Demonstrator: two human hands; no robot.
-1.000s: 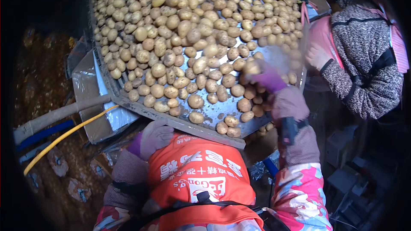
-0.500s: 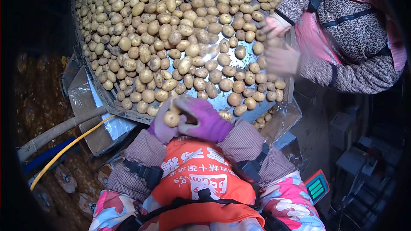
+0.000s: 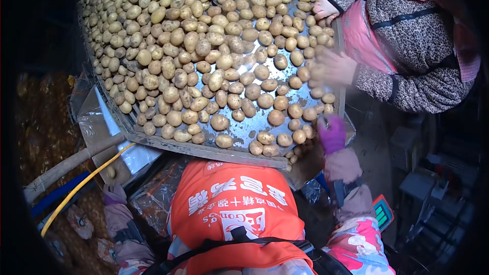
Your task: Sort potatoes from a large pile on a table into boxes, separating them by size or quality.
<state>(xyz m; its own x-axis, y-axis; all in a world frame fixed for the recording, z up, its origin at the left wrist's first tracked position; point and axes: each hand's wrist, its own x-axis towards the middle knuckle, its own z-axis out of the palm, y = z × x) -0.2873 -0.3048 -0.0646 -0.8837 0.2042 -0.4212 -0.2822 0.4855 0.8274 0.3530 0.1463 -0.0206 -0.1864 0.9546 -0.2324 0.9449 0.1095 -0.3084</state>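
Observation:
Many small, tan potatoes (image 3: 168,66) cover a metal sorting table (image 3: 244,130). My right hand (image 3: 332,133), in a purple glove, is at the table's near right corner, beside the outermost potatoes; its thumb and fingers look apart, and I see nothing between them. Low on the left, my left hand (image 3: 115,193), in a lavender and purple glove, is away from the table with its fingers extended. A blurred potato (image 3: 111,172) shows just beyond its fingertips, apart from them. Below the table's near right corner, more potatoes (image 3: 298,154) lie by a carton (image 3: 308,168).
Across the right edge, a co-worker's hands (image 3: 333,69) reach over the potatoes, one blurred. A grey pole (image 3: 71,165) and a yellow hose (image 3: 84,186) run at the left near a plastic-covered carton (image 3: 97,117). Filled net sacks (image 3: 46,122) lie on the left.
My hands, together around potatoes at the table's near edge, have parted. The left has gone down and left, the right out to the near right corner. The co-worker's hands have separated.

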